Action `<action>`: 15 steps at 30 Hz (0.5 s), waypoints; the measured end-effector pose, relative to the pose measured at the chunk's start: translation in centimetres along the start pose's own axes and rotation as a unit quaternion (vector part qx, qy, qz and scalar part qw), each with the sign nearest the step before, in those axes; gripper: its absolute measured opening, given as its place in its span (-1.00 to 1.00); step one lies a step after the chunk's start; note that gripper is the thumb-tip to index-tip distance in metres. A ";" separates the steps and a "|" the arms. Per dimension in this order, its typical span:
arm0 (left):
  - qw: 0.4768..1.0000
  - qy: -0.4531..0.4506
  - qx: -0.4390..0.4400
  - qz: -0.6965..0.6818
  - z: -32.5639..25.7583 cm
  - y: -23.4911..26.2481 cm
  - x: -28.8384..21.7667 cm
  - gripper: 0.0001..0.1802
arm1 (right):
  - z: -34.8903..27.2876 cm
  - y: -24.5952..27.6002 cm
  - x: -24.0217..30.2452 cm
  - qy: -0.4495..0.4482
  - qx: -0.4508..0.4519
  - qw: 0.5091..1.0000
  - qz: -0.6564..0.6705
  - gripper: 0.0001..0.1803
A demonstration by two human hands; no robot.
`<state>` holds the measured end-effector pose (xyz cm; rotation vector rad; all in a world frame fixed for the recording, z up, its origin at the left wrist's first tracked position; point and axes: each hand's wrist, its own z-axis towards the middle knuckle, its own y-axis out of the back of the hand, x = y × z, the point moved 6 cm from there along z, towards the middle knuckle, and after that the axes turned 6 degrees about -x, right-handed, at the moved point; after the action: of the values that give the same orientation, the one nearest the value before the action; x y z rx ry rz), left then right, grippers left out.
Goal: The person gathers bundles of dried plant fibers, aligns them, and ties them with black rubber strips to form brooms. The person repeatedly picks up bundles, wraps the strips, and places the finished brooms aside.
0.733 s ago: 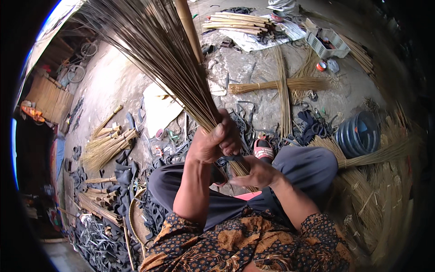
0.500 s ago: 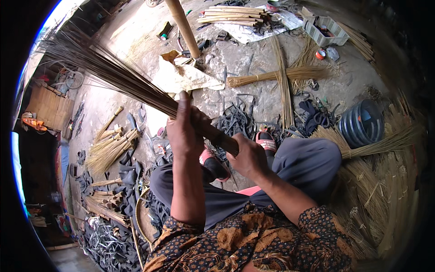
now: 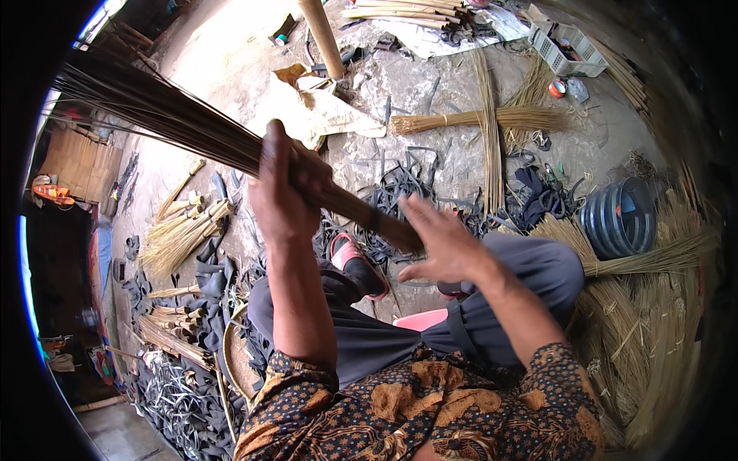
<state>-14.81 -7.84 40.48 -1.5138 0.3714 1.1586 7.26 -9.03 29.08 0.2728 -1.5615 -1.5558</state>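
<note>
Grey floor (image 3: 453, 84), black strips (image 3: 401, 184) scattered. Left hand (image 3: 286, 196) clenched round stick bundle (image 3: 350, 206); right hand (image 3: 447, 244) splayed wide by its butt end, contact unclear.

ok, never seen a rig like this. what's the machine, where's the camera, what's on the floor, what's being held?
There's no machine: these are a person's two bare hands. The view comes from the left one of two wide fisheye cameras worn on the head, looking down, so straight edges bend toward the rim.

The left grip is closed around a bundle of thin stalks, which slants from upper left down toward the middle. The right grip is open at its lower end; whether it touches is hard to tell.

On the grey floor lie dark strips, crossed stalk bundles and a pale crate. To the right, a blue ribbed container sits among more stalks.
</note>
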 end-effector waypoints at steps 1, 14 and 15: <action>0.998 -0.042 -0.024 0.030 0.9 0.5 -0.3 -0.60 | 0.0 1.3 -1.7 -0.035 0.054 0.998 0.025 0.46; 0.948 -0.169 -0.140 0.231 18.8 5.0 8.6 -0.64 | 1.5 9.3 -11.1 -0.207 -0.019 0.975 0.081 -0.30; 0.948 -0.198 -0.111 0.223 20.0 5.5 10.1 -0.64 | 1.7 9.3 -11.2 -0.208 -0.005 0.976 0.064 -0.31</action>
<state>-23.34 11.62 31.58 -1.3750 0.3219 1.8796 16.55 1.69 32.93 -0.1703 -1.8480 -1.5846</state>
